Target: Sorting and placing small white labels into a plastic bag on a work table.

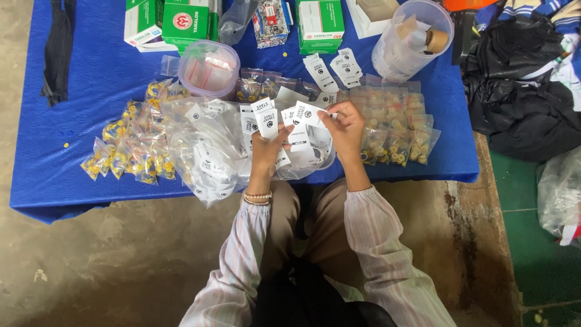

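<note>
Blue table cover [72,157] over a rough concrete floor. Both forearms reach up from the lap, wrists bent inward. Left hand [266,148] pinches a fan of white paper tags [266,124]. Right hand [346,130] grips another white tag [307,114] by its edge, just beside the fan. Clear bags of tags [206,154] lie under the hands; small bags of yellow pieces [130,148] to the left.

Low blue-covered table [78,175] on stained concrete floor [109,266], green flooring [532,266] right
</note>
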